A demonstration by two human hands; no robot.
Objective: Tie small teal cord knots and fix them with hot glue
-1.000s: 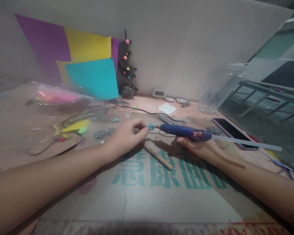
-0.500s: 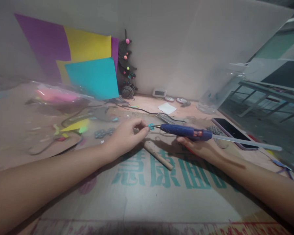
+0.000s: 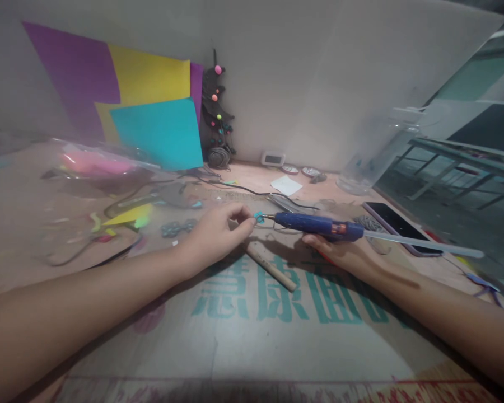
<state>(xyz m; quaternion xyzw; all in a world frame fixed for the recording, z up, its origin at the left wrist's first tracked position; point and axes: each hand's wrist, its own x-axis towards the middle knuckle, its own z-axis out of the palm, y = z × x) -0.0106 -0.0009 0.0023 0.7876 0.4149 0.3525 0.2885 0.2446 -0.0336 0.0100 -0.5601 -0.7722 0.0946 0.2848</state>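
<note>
Between thumb and forefinger, my left hand [image 3: 229,226] pinches a small turquoise flower-like piece [image 3: 259,217]. My right hand [image 3: 334,249] is wrapped round the grip of a blue hot glue gun [image 3: 315,224], whose nozzle points left and meets the turquoise piece or lies just at it. A long translucent glue stick [image 3: 424,243] sticks out of the gun's rear. Under the hands a wooden stick [image 3: 273,268] lies slanted on the printed board [image 3: 235,352]. Several grey-blue flower-like pieces [image 3: 178,227] lie left of my left wrist.
Sheets of purple, yellow and turquoise [image 3: 157,134] lean at the back left, beside a dark ornament with small coloured balls [image 3: 218,117]. A phone [image 3: 399,228] lies at the right by a coil of grey cord [image 3: 369,224]. A clear jar [image 3: 357,173] stands behind.
</note>
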